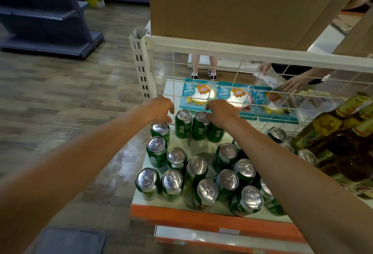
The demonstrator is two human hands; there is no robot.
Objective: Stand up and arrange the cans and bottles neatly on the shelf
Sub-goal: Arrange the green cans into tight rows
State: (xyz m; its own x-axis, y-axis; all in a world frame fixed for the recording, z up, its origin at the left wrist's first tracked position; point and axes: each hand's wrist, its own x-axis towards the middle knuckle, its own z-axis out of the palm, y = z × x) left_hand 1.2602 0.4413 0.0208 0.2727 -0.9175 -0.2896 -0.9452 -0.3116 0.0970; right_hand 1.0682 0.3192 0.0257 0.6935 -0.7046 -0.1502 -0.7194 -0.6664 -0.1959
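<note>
Green aluminium cans (228, 152), white Chinese lettering, fill the white shelf (198, 146); at its back edge left hand (159, 108) and right hand (222, 112) each clasp 1.

R hand (222, 112) hides top of back-row can (216, 132) at 12 o'clock; grip unclear, label too small to read. Bottles (323, 124) at 3 o'clock cut by frame edge. Person (213, 62) behind mesh (236, 84): legs only.
</note>
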